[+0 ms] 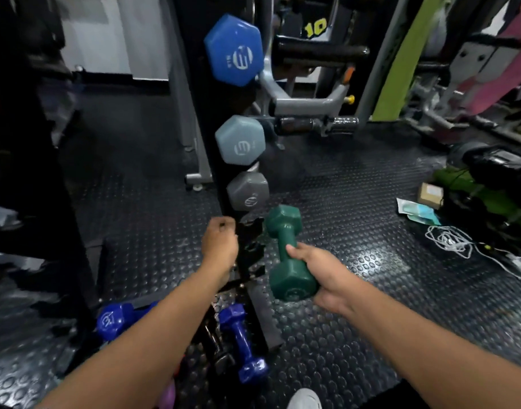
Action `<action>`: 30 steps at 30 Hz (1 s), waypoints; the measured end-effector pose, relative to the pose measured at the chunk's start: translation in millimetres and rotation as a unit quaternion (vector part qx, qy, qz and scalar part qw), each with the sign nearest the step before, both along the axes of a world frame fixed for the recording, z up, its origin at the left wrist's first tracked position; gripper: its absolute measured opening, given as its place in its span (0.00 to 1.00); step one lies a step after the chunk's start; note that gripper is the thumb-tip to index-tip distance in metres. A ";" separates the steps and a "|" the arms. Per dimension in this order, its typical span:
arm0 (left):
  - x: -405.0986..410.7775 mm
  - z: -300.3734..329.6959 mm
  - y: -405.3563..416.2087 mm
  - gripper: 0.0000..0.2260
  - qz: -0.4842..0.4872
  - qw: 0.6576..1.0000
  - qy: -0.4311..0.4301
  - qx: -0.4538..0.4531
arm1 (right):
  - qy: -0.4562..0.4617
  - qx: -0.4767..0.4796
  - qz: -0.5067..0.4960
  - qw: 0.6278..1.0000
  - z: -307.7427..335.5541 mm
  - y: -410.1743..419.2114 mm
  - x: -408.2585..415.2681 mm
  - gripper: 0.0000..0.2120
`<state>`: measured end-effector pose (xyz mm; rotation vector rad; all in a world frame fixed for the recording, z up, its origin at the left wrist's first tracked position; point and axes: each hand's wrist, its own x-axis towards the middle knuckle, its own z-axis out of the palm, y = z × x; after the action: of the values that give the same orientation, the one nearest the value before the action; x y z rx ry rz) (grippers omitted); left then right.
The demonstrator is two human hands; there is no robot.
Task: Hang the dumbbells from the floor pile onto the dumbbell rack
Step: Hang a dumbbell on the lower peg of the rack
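Note:
A black upright dumbbell rack (212, 137) stands in the middle. On it hang a big blue dumbbell (234, 50), a blue-grey one (240, 140) and a grey one (248, 191). My right hand (321, 274) grips a green dumbbell (287, 255) by its handle, just right of the rack's empty lower hooks (250, 246). My left hand (219, 240) is curled around something at the rack's left side near those hooks; what it grips is hidden. On the floor by the rack's foot lie a small dark-blue dumbbell (241, 342) and another blue one (113, 320).
Grey gym machines (306, 95) stand behind the rack. At right on the studded rubber floor (356, 305) lie a white cable (451, 240), a small box (430, 194), packets and a green bag (483, 187). A white shoe tip (305, 399) shows at the bottom.

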<state>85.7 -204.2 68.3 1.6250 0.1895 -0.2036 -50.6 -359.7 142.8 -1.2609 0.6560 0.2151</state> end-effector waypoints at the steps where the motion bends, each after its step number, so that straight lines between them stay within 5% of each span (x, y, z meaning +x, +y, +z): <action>1: 5.9 -2.2 3.9 0.07 0.017 1.000 -0.004 0.014 | -0.010 0.001 -0.011 1.000 -2.1 -3.4 8.8 0.11; 7: 27.2 -3.5 14.5 0.25 -0.020 0.998 -0.054 0.004 | -0.054 -0.014 -0.038 0.998 -10.7 -11.8 75.6 0.14; 16: 54.4 -7.0 16.7 0.29 -0.088 0.992 -0.043 -0.075 | -0.067 -0.024 -0.053 0.996 -32.1 -9.2 160.3 0.15; 21: 72.5 -22.1 14.2 0.41 -0.093 0.992 -0.054 -0.073 | -0.066 -0.040 -0.029 0.997 -39.2 -8.2 175.5 0.15; 26: 76.6 -24.8 14.0 0.39 -0.090 0.991 -0.064 -0.077 | -0.082 -0.064 0.032 0.994 -45.6 -7.5 182.4 0.07; 30: 78.5 -29.6 13.4 0.39 -0.085 0.991 -0.062 -0.086 | -0.079 -0.079 0.089 0.990 -48.0 -12.3 186.3 0.18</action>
<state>164.2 -190.8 38.7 1.4774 -0.0619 -0.2411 135.7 -372.0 94.8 -1.4748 0.4304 0.2110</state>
